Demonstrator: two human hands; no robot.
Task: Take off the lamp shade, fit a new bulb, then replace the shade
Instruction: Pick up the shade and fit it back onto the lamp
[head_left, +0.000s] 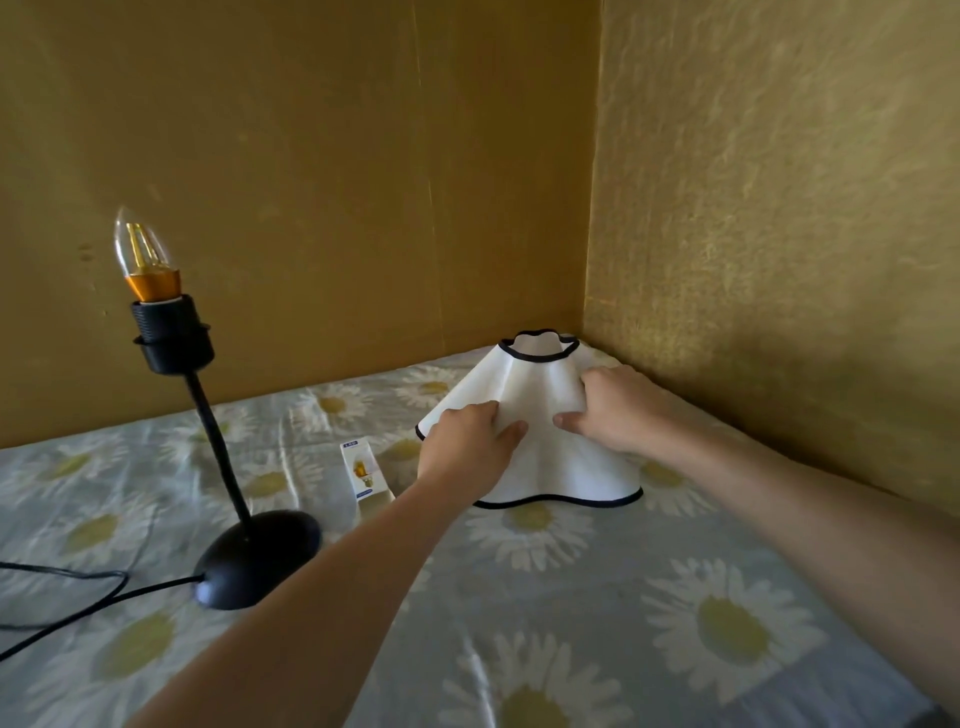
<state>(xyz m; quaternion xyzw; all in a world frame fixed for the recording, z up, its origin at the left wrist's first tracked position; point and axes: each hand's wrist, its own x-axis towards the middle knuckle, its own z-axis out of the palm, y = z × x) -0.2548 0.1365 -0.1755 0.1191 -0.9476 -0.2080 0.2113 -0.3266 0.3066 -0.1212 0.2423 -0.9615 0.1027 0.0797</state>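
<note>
White fabric shade (535, 415) sits on the bed (571, 597), my left hand (467, 441) and right hand (613, 410) grasping its sides; the lamp (176, 374) (bulb fitted) stands well left, upright.

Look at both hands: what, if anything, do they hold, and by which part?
Both the left hand and right hand grip the shade by its sloping side, midway between the rims.

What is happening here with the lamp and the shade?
A person has both hands, left hand and right hand, on the white shade, which sits on the flowered cloth, off the lamp. A bulb is in the socket. A bulb box lies between lamp and shade.
</note>
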